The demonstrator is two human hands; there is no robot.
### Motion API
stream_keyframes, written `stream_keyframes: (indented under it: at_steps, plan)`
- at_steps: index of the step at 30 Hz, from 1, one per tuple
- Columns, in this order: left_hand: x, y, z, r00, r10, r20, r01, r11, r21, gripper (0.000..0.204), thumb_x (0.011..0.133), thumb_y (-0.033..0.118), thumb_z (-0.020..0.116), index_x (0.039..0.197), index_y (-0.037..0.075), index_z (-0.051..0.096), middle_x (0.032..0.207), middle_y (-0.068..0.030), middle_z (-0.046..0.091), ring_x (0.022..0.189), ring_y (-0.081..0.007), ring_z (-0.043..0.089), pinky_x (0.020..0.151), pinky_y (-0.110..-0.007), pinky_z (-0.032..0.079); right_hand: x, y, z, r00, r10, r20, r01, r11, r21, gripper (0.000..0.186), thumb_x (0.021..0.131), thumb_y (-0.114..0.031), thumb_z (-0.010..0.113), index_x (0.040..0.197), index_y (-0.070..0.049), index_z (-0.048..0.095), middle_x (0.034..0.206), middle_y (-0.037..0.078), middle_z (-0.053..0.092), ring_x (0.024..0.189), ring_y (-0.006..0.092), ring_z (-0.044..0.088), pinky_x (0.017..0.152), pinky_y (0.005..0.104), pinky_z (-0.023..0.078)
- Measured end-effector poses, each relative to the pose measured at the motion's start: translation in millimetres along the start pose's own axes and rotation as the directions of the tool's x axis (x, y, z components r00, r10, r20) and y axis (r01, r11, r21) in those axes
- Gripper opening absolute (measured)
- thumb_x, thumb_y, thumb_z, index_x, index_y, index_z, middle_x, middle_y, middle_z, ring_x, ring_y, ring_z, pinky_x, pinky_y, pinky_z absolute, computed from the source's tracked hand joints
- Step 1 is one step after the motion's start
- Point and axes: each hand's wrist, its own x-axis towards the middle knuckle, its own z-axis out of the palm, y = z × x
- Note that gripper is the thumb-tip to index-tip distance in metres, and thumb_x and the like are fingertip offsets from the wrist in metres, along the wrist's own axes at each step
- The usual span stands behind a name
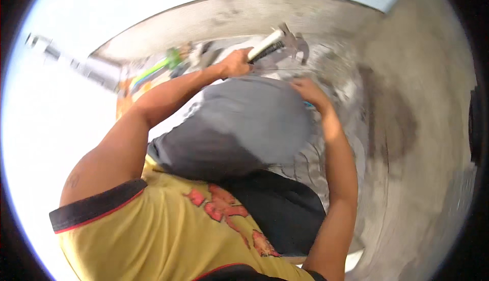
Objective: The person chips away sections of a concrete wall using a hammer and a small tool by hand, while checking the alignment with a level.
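Note:
My left hand (237, 63) is closed round the handle of a claw hammer (266, 47). The handle looks white and black, and the metal head points away to the right, above the cluttered ground. Just right of my raised knee in grey trousers (254, 113), my right hand (308, 91) has its fingers curled in. Whatever those fingers grip is blurred and partly hidden. A small bit of blue (308, 104) shows beside that hand. Between the two hands runs a thin line, too faint to name.
Beyond the hands stands a low concrete wall edge (244, 13). Several blurred items lie at the left, among them a bright green one (173, 57) and an orange one (125, 100). Grey rubble-like ground (333, 64) lies at the right, then a concrete surface with a dark stain (392, 113).

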Motion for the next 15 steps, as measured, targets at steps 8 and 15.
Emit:
stream_keyframes:
  at_steps: [8, 15]
  plan:
    - [-177, -155, -11, 0.944, -0.24, -0.227, 0.225, 0.97, -0.089, 0.055, 0.081, 0.008, 0.066, 0.135, 0.005, 0.053, 0.104, -0.0233, 0.067, 0.098, -0.037, 0.065, 0.09, -0.044, 0.05, -26, 58, -35, 0.835, 0.515, -0.194, -0.456, 0.845, 0.281, 0.029, 0.093, -0.033, 0.065, 0.095, -0.005, 0.072, 0.08, 0.002, 0.064, 0.068, 0.0131, 0.061, 0.06, 0.0305, 0.048]
    - [-157, -203, 10, 0.964, -0.222, -0.145, 0.223, 0.975, -0.008, 0.055, 0.078, 0.011, 0.066, 0.131, 0.004, 0.056, 0.111, -0.0258, 0.067, 0.107, -0.0421, 0.064, 0.092, -0.048, 0.049, -16, 40, -48, 0.819, 0.419, -0.392, -0.376, 0.908, 0.186, 0.035, 0.097, -0.034, 0.062, 0.114, -0.004, 0.068, 0.083, 0.004, 0.064, 0.07, 0.0129, 0.06, 0.063, 0.0312, 0.05]
